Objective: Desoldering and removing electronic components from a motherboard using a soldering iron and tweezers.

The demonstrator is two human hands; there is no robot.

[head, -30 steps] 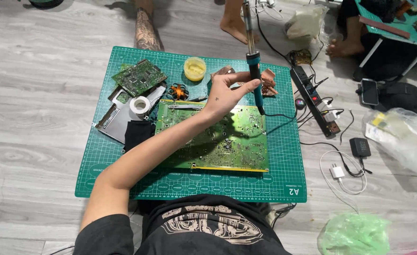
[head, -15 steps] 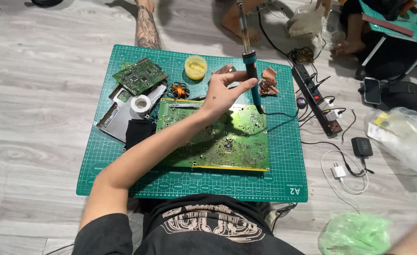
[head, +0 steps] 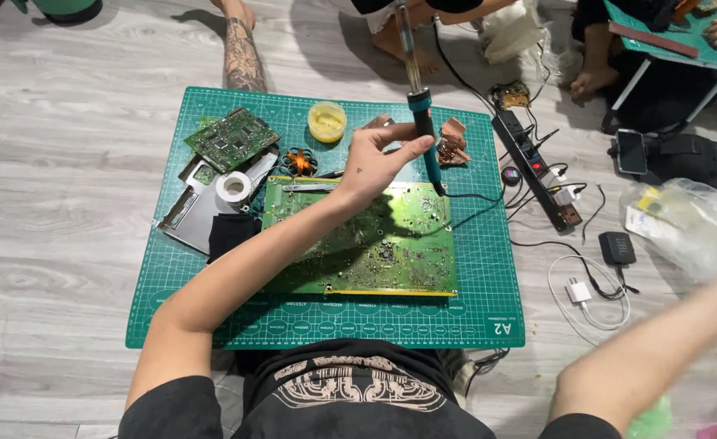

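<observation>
Left hand [head: 372, 165]: fingers curled around the soldering iron [head: 426, 140], its tip over the big green circuit board [head: 366, 240].
Right hand: out of sight; blurry arm only.
Around: yellow pot [head: 327, 121], tape roll [head: 232, 187], green mat [head: 488, 317].

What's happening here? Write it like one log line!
left hand: holds soldering iron | tip: over circuit board | right hand: blurred, off mat
</observation>
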